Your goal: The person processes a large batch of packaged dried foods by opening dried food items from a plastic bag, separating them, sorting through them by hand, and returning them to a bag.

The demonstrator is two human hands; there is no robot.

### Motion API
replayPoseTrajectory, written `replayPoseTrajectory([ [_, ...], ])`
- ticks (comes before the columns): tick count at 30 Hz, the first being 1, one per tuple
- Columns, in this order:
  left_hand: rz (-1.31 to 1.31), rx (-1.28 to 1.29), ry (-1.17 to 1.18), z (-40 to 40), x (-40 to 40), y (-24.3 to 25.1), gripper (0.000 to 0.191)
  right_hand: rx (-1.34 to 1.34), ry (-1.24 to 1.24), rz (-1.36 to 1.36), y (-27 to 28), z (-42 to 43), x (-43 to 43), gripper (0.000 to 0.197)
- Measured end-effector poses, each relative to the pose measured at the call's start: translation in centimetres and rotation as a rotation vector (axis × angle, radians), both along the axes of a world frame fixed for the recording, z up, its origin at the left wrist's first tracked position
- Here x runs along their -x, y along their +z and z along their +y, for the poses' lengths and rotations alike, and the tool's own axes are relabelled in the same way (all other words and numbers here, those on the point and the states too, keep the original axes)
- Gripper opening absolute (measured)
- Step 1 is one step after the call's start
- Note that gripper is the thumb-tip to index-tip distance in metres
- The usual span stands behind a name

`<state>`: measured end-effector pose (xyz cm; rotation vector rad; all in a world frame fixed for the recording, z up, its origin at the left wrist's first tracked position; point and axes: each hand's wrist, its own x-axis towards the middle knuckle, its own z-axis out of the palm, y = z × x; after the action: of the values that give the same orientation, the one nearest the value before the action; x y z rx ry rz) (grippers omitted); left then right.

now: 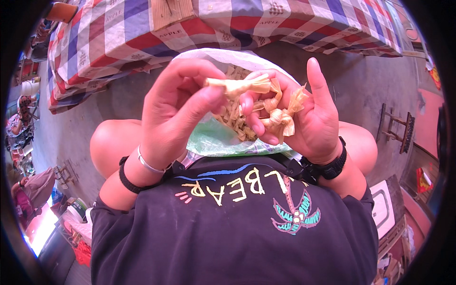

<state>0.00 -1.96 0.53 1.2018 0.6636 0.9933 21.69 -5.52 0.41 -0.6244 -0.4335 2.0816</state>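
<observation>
My left hand (178,103) pinches a pale yellow knotted strip of dried leaf-like material (242,85) between thumb and fingers, its frayed end pointing right. Several similar knotted pieces (279,117) rest against the palm and curled fingers of my right hand (306,110), whose thumb is raised. Under both hands a white and green plastic bag (213,142) lies open between my knees, holding many more pale knotted pieces (237,124). Whether the held strip touches the right fingers cannot be told.
Ahead stands a table with a checked cloth (117,39) and a wooden board (171,14) on it. A small wooden stool (395,128) is at the right. At the far left are people (32,192) and buckets (74,210).
</observation>
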Motion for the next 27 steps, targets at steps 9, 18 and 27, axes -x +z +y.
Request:
replayPoseTrajectory([
  [9,0.019,0.056,0.172,1.1,1.5,-0.2,0.017,-0.057,0.05,0.165,-0.1,0.4,-0.1,0.101],
  [18,0.001,0.045,0.23,1.3,1.6,-0.3,0.018,0.027,-0.008,0.203,0.3,0.5,0.2,0.088],
  [27,-0.005,0.066,0.194,1.3,1.8,-0.5,0.019,0.024,-0.095,0.204,-0.3,0.5,0.3,0.085],
])
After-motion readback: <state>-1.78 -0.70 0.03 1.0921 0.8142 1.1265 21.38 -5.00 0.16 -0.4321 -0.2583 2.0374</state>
